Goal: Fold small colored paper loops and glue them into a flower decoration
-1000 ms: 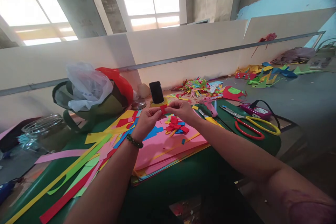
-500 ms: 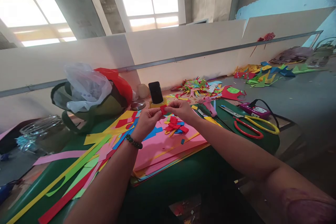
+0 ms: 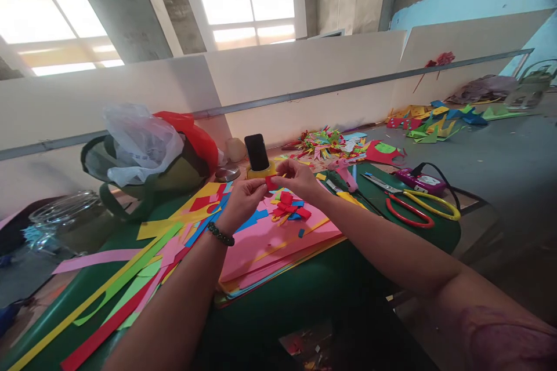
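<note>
A small red piece of paper [image 3: 270, 183] is pinched between my two hands, above a stack of coloured sheets. My left hand [image 3: 244, 200] grips its left side with closed fingertips. On the other side my right hand [image 3: 300, 179] has thumb and finger closed on the same piece. Just below the hands lies a bow-like cluster of folded red, blue and yellow strips [image 3: 288, 207]. It rests on the pink top sheet [image 3: 261, 252], with a tiny blue scrap [image 3: 301, 233] beside it.
Loose paper strips [image 3: 126, 278] spread over the left side. Scissors [image 3: 404, 197], a pink glue gun [image 3: 346, 174] and a purple power socket [image 3: 420, 181] lie to the right. A phone [image 3: 256, 152] stands behind my hands. A bag [image 3: 187, 168] sits at the back left.
The fingers of my right hand have shifted slightly on the red paper. The whole view has moved a little; the things on the table lie as before.
</note>
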### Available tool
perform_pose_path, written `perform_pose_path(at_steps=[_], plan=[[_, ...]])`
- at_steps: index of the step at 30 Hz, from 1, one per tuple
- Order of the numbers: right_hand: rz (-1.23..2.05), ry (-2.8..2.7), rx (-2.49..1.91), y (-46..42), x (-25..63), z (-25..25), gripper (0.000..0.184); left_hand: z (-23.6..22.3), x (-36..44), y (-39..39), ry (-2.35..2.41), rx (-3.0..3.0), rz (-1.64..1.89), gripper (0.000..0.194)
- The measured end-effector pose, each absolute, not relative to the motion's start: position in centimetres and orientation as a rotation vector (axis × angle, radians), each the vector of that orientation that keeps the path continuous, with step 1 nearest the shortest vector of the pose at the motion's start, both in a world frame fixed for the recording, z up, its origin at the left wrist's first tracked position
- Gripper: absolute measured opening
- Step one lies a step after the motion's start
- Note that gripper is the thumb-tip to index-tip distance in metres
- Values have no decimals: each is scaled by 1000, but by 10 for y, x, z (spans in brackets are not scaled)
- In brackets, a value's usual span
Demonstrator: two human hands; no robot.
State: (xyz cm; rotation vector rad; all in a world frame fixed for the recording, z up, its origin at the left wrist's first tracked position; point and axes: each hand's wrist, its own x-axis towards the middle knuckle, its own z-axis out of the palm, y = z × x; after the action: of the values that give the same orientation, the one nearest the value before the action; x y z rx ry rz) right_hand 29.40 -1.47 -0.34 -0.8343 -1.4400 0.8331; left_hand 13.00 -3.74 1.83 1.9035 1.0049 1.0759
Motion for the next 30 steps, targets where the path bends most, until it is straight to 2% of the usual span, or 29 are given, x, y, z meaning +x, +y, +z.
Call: perform_pose_path(at_steps=[3,13,21,27,30], plan=[[856,-1470,-771,-16,295,-3,39,19,132,-39,1016,1894,1027,33],[854,-1508,-676,-7,309,1,34,25,124,-41,1092,1706,1031,37],[590,-1768,-1234,13,336,-6,22,22,80,0,1440,1769,1217,24],[343,-2134,-1450,16,347,-15,12,18,49,11,1607,1881,821,18],[236,-2015,-1424,18,349,-14,28,17,43,13,1637,1974,515,21]])
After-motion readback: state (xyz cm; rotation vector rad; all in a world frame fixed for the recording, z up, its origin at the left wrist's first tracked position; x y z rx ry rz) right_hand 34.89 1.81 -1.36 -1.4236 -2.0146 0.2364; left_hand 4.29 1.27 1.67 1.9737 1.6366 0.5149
